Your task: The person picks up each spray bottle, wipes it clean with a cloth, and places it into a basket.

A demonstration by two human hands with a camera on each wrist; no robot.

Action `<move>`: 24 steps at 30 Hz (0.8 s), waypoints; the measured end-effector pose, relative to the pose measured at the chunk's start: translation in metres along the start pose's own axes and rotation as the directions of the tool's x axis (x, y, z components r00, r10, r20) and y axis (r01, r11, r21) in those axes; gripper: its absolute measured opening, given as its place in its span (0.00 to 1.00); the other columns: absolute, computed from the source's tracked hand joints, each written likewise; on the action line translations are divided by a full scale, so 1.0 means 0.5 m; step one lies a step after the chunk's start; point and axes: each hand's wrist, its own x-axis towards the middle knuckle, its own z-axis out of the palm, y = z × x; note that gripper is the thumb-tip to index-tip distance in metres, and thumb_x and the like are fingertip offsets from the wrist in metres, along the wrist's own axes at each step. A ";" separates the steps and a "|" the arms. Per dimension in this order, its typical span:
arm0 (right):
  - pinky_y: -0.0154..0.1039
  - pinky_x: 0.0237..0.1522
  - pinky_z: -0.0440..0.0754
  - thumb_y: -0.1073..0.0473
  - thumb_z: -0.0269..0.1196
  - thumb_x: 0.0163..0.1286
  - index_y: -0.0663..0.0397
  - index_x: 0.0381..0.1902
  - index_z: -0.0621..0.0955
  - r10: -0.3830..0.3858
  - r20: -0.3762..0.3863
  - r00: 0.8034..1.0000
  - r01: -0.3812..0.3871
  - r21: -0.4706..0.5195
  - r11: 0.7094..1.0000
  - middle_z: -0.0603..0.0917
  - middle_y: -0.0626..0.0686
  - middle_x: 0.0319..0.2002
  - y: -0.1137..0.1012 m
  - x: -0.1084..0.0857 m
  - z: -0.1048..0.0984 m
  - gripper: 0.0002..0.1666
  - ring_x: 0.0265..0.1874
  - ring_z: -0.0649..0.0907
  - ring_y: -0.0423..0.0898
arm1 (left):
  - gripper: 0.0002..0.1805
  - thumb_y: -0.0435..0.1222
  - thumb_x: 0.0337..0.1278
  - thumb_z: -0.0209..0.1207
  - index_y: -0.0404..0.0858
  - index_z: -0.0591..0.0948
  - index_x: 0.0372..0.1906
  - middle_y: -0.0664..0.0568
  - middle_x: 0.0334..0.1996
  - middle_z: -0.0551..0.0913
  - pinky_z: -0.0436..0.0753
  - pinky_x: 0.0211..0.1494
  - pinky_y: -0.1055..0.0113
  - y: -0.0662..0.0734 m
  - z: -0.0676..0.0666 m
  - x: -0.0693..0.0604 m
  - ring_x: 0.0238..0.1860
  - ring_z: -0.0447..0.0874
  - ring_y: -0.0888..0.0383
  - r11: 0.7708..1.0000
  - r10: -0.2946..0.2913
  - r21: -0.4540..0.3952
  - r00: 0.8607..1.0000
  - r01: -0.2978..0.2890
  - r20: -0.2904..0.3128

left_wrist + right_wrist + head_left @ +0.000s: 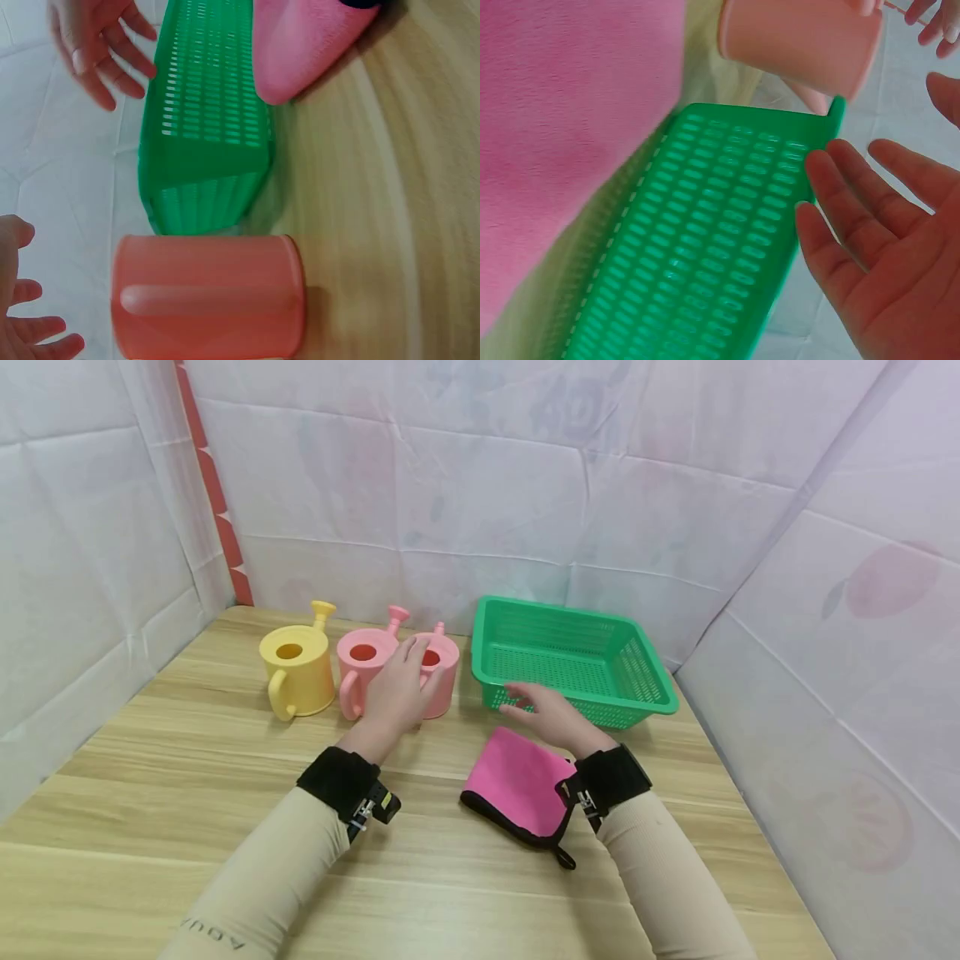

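Observation:
In the head view my left hand [399,687] hovers over the right-hand pink watering can [445,687], fingers spread and holding nothing. The left wrist view shows those fingertips apart from the can's body [210,296]. My right hand [551,714] is in front of the near rim of the green plastic basket [577,697], fingers loosely bent around nothing. In the right wrist view its fingers [840,199] overlap the basket's edge; whether they touch it I cannot tell. Below that hand lies a folded pink cloth [517,785] with a black border and loop.
Left of my left hand stand a second pink watering can [367,652] and a yellow watering can [307,672], handles toward me. All rest on a wood-grain table [420,877]. Hanging white sheets [487,485] enclose the back and both sides.

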 end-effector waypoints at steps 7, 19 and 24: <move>0.52 0.59 0.66 0.49 0.54 0.70 0.63 0.68 0.61 0.069 0.124 0.990 -0.066 -0.029 0.997 0.66 0.62 0.64 0.025 -0.015 0.017 0.36 0.61 0.69 0.58 | 0.30 0.47 0.64 0.52 0.37 0.64 0.66 0.42 0.62 0.67 0.70 0.60 0.54 -0.019 0.011 -0.020 0.59 0.68 0.48 0.995 -0.027 -0.101 1.000 0.026 -0.012; 0.55 0.60 0.64 0.53 0.59 0.66 0.69 0.65 0.63 0.127 0.215 0.968 -0.103 -0.119 0.988 0.68 0.67 0.61 0.058 -0.039 0.036 0.37 0.60 0.68 0.62 | 0.26 0.46 0.63 0.53 0.36 0.65 0.59 0.45 0.54 0.72 0.71 0.59 0.58 -0.035 0.043 -0.041 0.52 0.71 0.51 0.829 -0.237 -0.504 0.969 0.242 0.076; 0.55 0.56 0.68 0.56 0.65 0.59 0.65 0.65 0.64 0.171 0.203 0.964 -0.151 -0.111 0.982 0.72 0.65 0.57 0.068 -0.042 0.046 0.40 0.57 0.72 0.61 | 0.24 0.50 0.66 0.48 0.35 0.69 0.54 0.43 0.49 0.74 0.71 0.55 0.58 -0.044 0.052 -0.038 0.49 0.71 0.50 0.694 -0.305 -0.617 0.928 0.371 0.215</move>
